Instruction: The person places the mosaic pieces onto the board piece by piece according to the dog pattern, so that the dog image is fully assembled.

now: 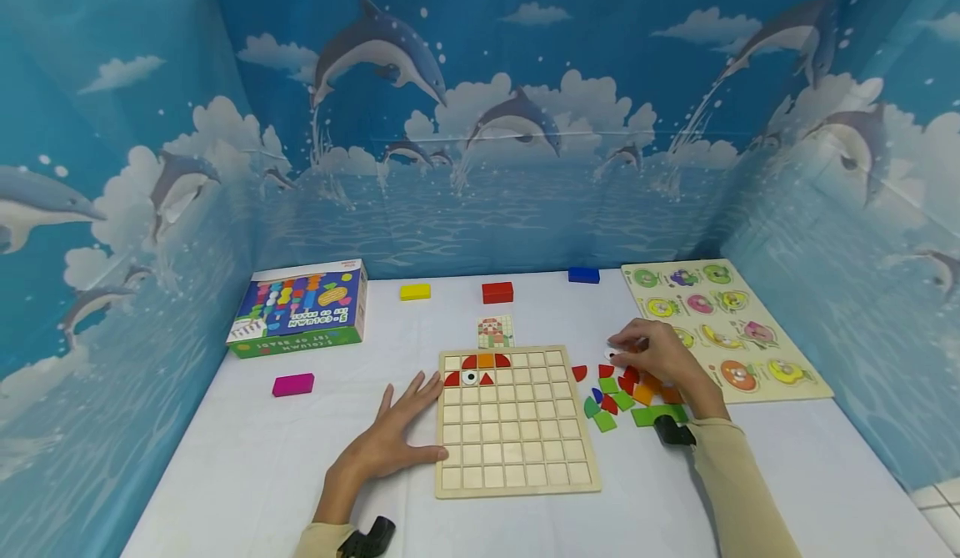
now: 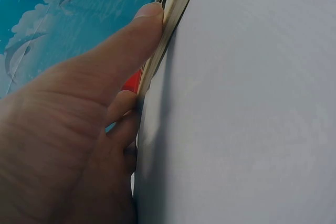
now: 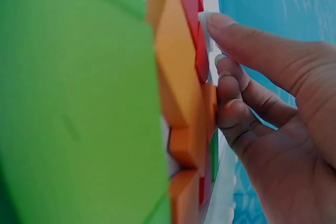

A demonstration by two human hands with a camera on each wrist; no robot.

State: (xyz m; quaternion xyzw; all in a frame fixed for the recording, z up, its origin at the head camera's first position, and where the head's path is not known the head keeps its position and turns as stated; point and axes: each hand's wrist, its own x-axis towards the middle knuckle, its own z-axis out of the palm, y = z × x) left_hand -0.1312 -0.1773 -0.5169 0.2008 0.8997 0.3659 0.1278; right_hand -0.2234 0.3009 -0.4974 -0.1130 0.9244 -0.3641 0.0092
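A wooden grid board [image 1: 532,432] lies on the white table. In its upper left squares sit red quarter-circle pieces, an orange square [image 1: 486,360], a red triangle [image 1: 487,379] and a white eye tile [image 1: 469,378]. My left hand [image 1: 390,437] is spread along the board's left edge, thumb and fingertips against its side. To the right of the board, my right hand [image 1: 663,358] pinches a second white eye tile [image 1: 611,355] between thumb and fingers, low over a pile of loose pieces. In the right wrist view, orange pieces [image 3: 176,51] lie beside the fingertips.
Behind the board is a small pattern card [image 1: 496,332]. Yellow [image 1: 415,292], red [image 1: 497,293], blue [image 1: 583,275] and magenta blocks [image 1: 293,384] stand around. A toy box [image 1: 296,308] is at back left, a fruit puzzle board [image 1: 720,324] at right. Green pieces [image 1: 652,415] lie near the right wrist.
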